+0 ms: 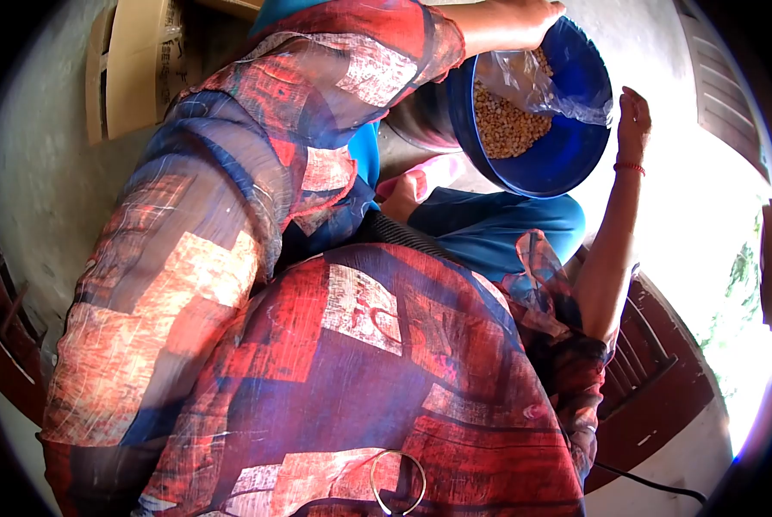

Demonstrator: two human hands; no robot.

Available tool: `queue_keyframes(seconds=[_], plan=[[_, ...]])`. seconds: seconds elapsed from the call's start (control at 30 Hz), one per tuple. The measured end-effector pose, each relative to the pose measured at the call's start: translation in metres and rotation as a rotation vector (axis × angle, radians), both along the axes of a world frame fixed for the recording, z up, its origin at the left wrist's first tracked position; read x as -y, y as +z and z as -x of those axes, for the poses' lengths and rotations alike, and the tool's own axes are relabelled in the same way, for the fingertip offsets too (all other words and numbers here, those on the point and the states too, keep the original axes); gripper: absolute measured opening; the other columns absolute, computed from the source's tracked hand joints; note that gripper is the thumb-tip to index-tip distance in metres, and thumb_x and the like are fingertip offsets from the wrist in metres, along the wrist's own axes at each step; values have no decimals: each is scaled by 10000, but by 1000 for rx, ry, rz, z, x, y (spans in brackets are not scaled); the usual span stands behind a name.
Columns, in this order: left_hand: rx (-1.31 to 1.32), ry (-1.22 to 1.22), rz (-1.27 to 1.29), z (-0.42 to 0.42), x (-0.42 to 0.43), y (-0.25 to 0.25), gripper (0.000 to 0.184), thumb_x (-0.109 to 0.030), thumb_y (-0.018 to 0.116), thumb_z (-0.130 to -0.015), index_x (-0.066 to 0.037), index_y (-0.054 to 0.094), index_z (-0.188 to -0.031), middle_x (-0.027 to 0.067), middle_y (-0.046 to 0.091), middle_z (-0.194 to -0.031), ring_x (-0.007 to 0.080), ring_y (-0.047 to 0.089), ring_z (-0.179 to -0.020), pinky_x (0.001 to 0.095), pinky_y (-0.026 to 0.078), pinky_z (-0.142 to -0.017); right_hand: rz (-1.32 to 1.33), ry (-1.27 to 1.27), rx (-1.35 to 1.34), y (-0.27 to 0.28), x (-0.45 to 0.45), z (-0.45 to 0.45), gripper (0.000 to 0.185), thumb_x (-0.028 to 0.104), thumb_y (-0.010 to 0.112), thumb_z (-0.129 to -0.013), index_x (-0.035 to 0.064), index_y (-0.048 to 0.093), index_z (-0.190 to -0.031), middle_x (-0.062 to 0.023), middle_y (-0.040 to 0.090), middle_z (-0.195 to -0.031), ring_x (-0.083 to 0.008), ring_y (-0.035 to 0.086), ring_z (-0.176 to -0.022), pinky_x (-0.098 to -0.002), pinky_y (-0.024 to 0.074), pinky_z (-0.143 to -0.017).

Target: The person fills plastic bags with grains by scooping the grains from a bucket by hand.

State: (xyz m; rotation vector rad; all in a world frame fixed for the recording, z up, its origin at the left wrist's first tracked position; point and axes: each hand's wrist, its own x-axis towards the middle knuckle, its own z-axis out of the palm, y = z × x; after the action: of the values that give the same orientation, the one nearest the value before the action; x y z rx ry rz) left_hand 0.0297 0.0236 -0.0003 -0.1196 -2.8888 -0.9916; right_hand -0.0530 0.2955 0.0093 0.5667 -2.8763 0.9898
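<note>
A blue bucket (531,179) at the upper right leans with its mouth toward me. Pale yellow-brown grains (508,125), which look like maize kernels, lie inside. A clear plastic bag (524,84) stretches across the mouth over the grains. My left hand (528,19) is at the bucket's upper rim, its fingers partly cut off by the frame. On the opposite side, my right hand (633,116), with a red bracelet at the wrist, is curled closed beside the bag's far end. Glare hides what its fingers grip.
A cardboard box (140,73) stands at the upper left. Dark red wooden furniture (653,362) is at the lower right, with a black cable (653,484) below it. My bent leg in blue trousers (498,226) and a pink slipper (438,171) lie below the bucket.
</note>
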Motion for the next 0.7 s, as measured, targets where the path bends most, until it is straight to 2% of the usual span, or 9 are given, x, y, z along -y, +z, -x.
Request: queue_keyframes(seconds=[0.13,0.17,0.23,0.4,0.43,0.53,0.6,0.63,0.7], plan=[[52,-6,8,0,0,6,469,-36,546,-693,-49,453,-1153,192,569,-988,314,580,-916,387,482,-752,85,-140,360,-14,-2,-22,401,334,466,-894,32,541,-1146,-79,574,-1080,-168,502,-1012,-266,368,-897],[72,-6,10,-3,0,9,482,-36,550,-688,-49,450,-1160,192,568,-993,314,580,-918,386,482,-754,30,-142,300,-28,-5,-26,443,359,470,-890,14,524,-1161,-83,567,-1086,-166,498,-1010,-275,369,-901],[122,5,26,-10,1,14,509,-34,557,-677,-51,444,-1173,192,566,-1001,314,579,-923,386,481,-759,313,-149,365,-39,-10,-28,475,426,492,-859,11,557,-1083,-62,592,-973,-165,521,-891,-296,423,-803],[192,28,104,-7,-1,25,578,-64,576,-651,-74,420,-1208,182,559,-1034,310,577,-934,391,467,-781,153,-170,343,-45,-13,-23,438,393,503,-846,16,557,-1061,-64,600,-884,-150,534,-830,-297,436,-756],[225,26,144,-7,-2,26,583,-86,561,-670,-89,399,-1231,179,534,-1077,313,518,-1039,419,409,-861,111,-164,335,-46,-13,-22,420,379,503,-845,22,559,-1059,-72,603,-868,-158,544,-833,-298,437,-757],[-7,95,239,-12,-10,15,548,-83,551,-660,-83,444,-1198,173,506,-1119,329,429,-1126,450,328,-927,67,-201,190,-54,-12,-23,379,354,498,-852,39,582,-1045,-106,623,-926,-229,584,-887,-319,440,-791],[-535,18,202,-7,-14,17,502,-67,544,-637,-67,501,-1138,167,486,-1139,343,378,-1145,475,271,-954,99,-171,243,-57,-19,-18,448,381,511,-848,21,540,-1113,-109,597,-1000,-206,554,-928,-303,427,-819],[-651,-23,103,-7,-21,21,418,-70,543,-632,-39,547,-1049,171,518,-1073,342,454,-1042,453,340,-908,119,-120,304,-61,-23,-14,527,408,523,-844,4,498,-1181,-112,571,-1074,-182,525,-969,-287,414,-848],[-466,-291,-187,-8,-34,27,343,-69,538,-657,-26,562,-996,176,548,-977,339,509,-937,418,408,-845,29,-248,84,-83,-28,-10,533,438,504,-840,28,506,-1180,-142,583,-1054,-214,530,-977,-313,406,-860]])
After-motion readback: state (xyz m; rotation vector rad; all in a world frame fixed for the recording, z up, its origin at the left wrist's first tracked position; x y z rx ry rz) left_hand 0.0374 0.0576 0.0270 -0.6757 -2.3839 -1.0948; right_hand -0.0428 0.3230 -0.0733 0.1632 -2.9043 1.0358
